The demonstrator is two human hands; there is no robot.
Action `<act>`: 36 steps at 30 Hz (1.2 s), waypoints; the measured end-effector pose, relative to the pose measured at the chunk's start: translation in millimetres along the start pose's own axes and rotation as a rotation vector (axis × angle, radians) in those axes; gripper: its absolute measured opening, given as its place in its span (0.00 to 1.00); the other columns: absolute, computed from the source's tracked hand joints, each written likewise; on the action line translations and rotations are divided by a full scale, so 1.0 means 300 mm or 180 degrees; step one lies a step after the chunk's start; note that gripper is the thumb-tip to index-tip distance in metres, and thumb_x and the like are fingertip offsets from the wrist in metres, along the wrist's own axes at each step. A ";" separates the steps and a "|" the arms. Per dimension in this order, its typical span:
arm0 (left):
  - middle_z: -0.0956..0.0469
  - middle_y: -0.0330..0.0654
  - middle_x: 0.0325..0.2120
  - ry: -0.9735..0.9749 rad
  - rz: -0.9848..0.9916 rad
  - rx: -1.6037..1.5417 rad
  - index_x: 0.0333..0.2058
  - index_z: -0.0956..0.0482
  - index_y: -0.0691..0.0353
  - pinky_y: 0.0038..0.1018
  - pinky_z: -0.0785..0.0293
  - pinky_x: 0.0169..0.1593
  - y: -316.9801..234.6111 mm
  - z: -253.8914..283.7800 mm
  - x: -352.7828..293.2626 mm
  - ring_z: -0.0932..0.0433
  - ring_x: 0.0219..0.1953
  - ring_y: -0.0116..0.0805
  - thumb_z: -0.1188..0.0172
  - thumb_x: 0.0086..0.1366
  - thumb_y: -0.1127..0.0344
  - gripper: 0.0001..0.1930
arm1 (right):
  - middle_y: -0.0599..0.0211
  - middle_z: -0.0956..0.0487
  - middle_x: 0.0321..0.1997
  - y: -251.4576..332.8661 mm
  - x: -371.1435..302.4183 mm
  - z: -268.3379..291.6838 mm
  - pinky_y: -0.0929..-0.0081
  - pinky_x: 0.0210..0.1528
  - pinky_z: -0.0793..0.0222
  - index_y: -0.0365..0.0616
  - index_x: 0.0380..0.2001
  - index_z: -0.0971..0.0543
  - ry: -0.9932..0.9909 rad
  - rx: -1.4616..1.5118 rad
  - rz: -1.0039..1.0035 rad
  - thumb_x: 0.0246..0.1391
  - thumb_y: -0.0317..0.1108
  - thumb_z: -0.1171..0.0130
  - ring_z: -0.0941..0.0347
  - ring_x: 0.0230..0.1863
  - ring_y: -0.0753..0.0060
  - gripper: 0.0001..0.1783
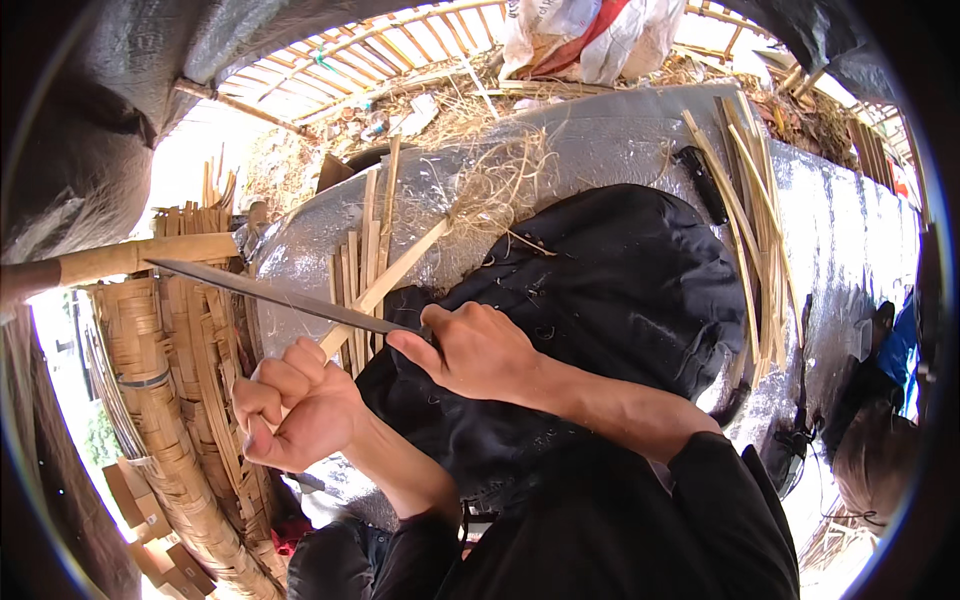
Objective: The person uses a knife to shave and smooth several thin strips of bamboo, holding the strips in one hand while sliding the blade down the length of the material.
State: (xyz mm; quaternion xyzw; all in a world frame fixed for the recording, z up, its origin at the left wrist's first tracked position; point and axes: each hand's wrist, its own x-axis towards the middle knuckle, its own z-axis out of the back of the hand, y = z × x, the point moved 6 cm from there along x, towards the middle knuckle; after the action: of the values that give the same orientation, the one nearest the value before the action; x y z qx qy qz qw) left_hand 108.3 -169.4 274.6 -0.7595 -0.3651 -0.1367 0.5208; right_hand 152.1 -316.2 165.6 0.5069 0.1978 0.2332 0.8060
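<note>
My right hand (482,350) is closed around the handle of a knife, its thumb stretched along the top. The long, dark knife blade (270,296) points to the left and narrows to a tip near a bamboo pole. Under the blade runs a pale bamboo strip (400,267), slanting up and away to the right. Its near end goes into my left hand (300,405), whose fingers are curled shut with the palm turned up. Curly shavings (505,180) gather around the strip's far end. Black cloth (620,270) lies over my lap, beneath both forearms.
Split bamboo strips (757,230) lie in a bundle at the right on a silvery sheet (610,130). Shorter strips (352,265) rest left of the cloth. A woven bamboo structure (160,390) and a horizontal pole (150,257) stand at the left. A white sack (590,40) sits at the back.
</note>
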 end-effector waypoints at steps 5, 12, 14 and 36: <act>0.50 0.34 0.12 -0.0152 -0.0155 0.0066 0.21 0.46 0.54 0.30 0.56 0.26 -0.010 0.010 -0.017 0.57 0.17 0.24 0.53 0.66 0.56 0.17 | 0.41 0.21 0.22 0.007 0.017 0.006 0.47 0.36 0.23 0.36 0.30 0.21 0.0008 0.0512 0.0112 0.67 0.62 0.54 0.21 0.30 0.33 0.35; 0.50 0.34 0.12 -0.0099 -0.0200 0.0245 0.21 0.46 0.54 0.29 0.57 0.25 -0.007 -0.006 -0.027 0.56 0.16 0.24 0.54 0.67 0.57 0.17 | 0.41 0.24 0.20 -0.166 0.032 0.033 0.51 0.32 0.28 0.35 0.28 0.21 -0.0363 0.0527 -0.0387 0.70 0.53 0.53 0.24 0.28 0.33 0.30; 0.50 0.34 0.12 -0.0034 -0.0174 0.0289 0.21 0.45 0.53 0.29 0.56 0.25 0.001 -0.030 -0.022 0.56 0.16 0.24 0.54 0.68 0.56 0.18 | 0.40 0.27 0.18 -0.043 0.035 0.080 0.50 0.28 0.32 0.35 0.26 0.22 -0.0439 0.0836 0.0032 0.69 0.48 0.49 0.27 0.24 0.33 0.26; 0.47 0.33 0.11 0.0249 -0.0010 0.0296 0.19 0.46 0.54 0.28 0.58 0.22 -0.031 0.033 -0.005 0.53 0.13 0.23 0.52 0.66 0.56 0.19 | 0.39 0.21 0.23 -0.217 0.053 -0.096 0.47 0.39 0.24 0.37 0.35 0.18 0.0123 -0.0063 -0.0257 0.67 0.61 0.54 0.22 0.32 0.32 0.34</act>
State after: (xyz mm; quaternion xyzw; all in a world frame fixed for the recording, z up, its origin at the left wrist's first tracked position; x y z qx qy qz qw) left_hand 99.2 -159.3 275.9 -0.7279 -0.3516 -0.1501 0.5692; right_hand 160.5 -310.7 93.3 0.4859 0.2313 0.2120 0.8157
